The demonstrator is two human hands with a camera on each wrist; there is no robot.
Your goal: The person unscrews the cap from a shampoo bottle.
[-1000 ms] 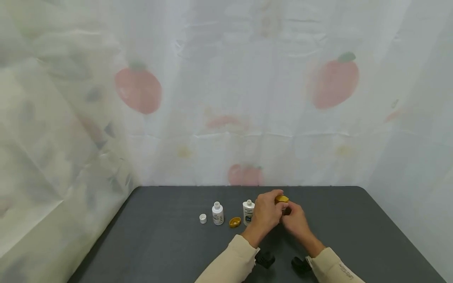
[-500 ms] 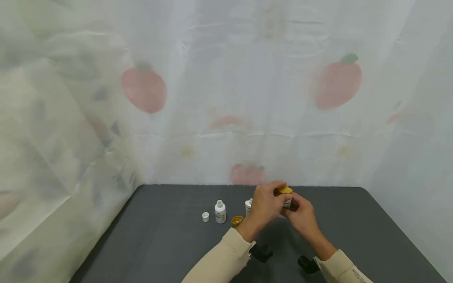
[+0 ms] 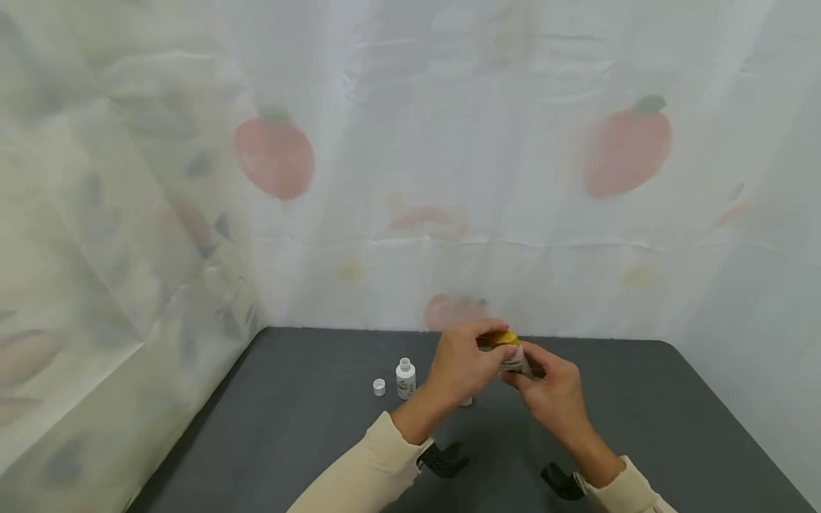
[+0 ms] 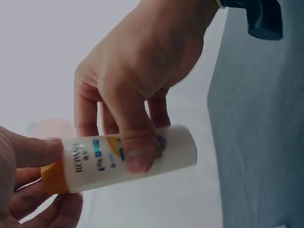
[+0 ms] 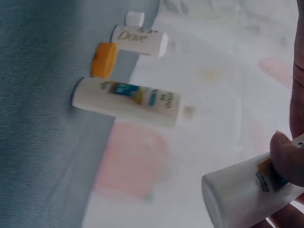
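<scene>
A: What is seen furthest left of the fingers?

B: A small white cap (image 3: 379, 387) is lying on the dark table (image 3: 673, 413), and just beside it a white bottle (image 3: 405, 378) is standing open. Both are well apart from the fingers, off to their left.

A: And nearer the fingers?

B: An orange cap (image 5: 104, 59) and a second open bottle (image 5: 127, 101) are shown in the right wrist view, standing on the table. In the head view they are mostly hidden behind the left hand (image 3: 463, 362).

A: How are the left hand's fingers set?

B: They are curled round the orange lid (image 3: 499, 338) of a held bottle (image 4: 124, 159), which is pinched between thumb and fingertips.

A: Where is that bottle kept?

B: It is held above the table, tilted, between the two hands, its lid end toward the left fingers.

A: And the right hand (image 3: 551, 390)?

B: Its fingers are wrapped round the body of the held bottle, with the thumb pressed onto the label. The grip is closed, not loose.
</scene>
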